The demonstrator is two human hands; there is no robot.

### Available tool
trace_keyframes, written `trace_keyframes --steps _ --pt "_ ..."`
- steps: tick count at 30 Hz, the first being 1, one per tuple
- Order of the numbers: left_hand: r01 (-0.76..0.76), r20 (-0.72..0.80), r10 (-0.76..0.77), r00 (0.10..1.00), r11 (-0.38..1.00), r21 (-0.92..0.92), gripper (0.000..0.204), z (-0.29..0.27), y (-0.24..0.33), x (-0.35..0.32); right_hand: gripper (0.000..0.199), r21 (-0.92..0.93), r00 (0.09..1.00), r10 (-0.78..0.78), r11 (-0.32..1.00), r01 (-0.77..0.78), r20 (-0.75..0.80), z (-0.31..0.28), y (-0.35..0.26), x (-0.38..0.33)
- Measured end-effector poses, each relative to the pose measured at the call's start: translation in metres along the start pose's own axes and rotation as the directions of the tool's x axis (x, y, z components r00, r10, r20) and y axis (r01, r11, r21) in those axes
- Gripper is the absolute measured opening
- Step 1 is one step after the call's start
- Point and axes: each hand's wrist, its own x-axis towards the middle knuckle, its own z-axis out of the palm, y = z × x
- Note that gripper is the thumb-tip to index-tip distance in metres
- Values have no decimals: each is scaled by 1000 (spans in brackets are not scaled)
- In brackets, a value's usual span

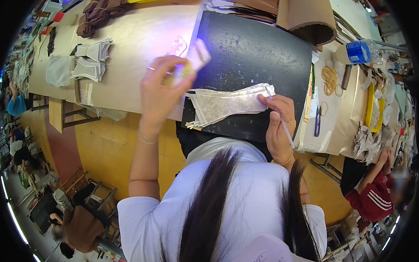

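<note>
While our left hand (164, 86) pinches a blurred pale piece (200, 56), our right hand (281, 126) grips a thin white stick (289, 134), its fingertips by the right end of the stacked pale cutouts (231, 102) on the black board (262, 50). They look light, thin and easily creased, so we judge the edges best to hold. The stick hampers that hand; rubber bands (330, 80) and a pen (317, 122) lie off rightward, a cardboard roll (307, 16) beyond.

We've a stack of pieces (236, 102) by the near edge of the board (257, 51), cardboard roll (309, 12) nr its far R corner. R, on the surface (345, 119): rubber bands (328, 77), pen (317, 120) nearer us, bottle (358, 52) behind. L: bundles (99, 15) twd far edge, small piles (88, 69) nr near edge.
</note>
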Motion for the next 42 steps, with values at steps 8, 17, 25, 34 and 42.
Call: trace_keyframes --steps 8,17,25,34,42 --pt "-13 -62 44 997 899 437 23 -14 -67 19 32 -22 997 -62 998 61 -47 -3 5 3" --pt "-395 332 333 883 908 139 24 51 39 -41 33 56 993 75 996 -70 -88 -11 4 -5" --pt "-458 402 354 845 866 201 20 65 41 -43 31 289 977 194 944 -161 -89 -9 4 -10" --pt "-539 414 426 804 818 204 20 71 42 -40 36 477 947 310 847 -233 -89 -11 6 -7" --pt "-558 424 435 795 798 228 21 72 41 -40 36 478 938 338 837 -267 -69 -14 7 -7"
